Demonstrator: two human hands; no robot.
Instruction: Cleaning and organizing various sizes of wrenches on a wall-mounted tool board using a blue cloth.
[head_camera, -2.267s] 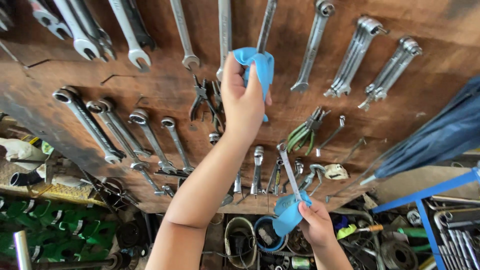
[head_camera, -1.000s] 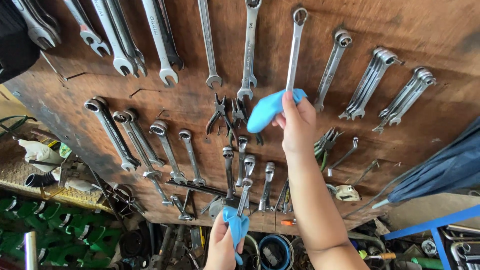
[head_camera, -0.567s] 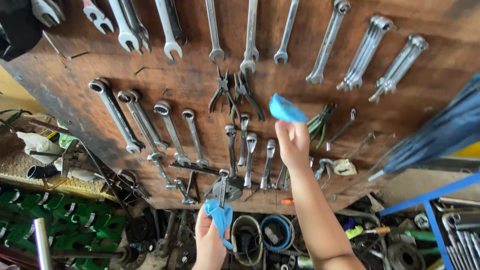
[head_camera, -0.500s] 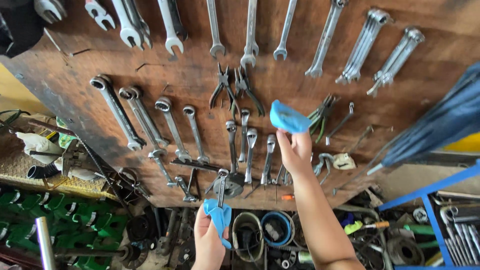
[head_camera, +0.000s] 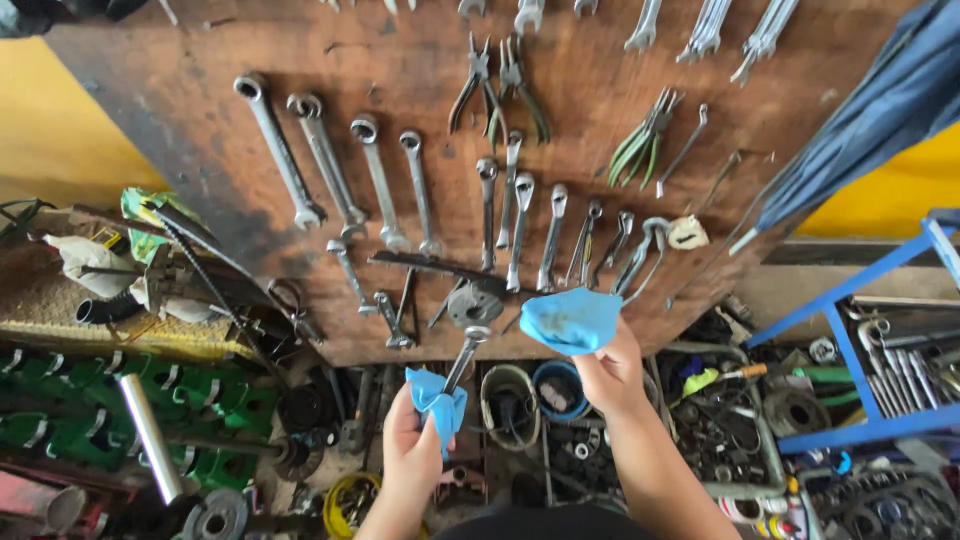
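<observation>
Gripping a wrench (head_camera: 465, 358) through a blue cloth (head_camera: 438, 402), the left hand (head_camera: 412, 448); right hand (head_camera: 610, 372) pinching a rag (head_camera: 570, 320) (below the tool board (head_camera: 400, 100)).

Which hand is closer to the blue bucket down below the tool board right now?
Right. The right hand, holding a blue cloth, sits just right of the blue bucket; the left hand, gripping a wrench, is farther off to its left.

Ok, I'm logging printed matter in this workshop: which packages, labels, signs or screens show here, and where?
Green packet: crumpled, green and white, on the cluttered left shelf beside the wooden board.
Pale tag: small, cream, hanging on the board above the right hand.
Signs, screens: none visible.
</observation>
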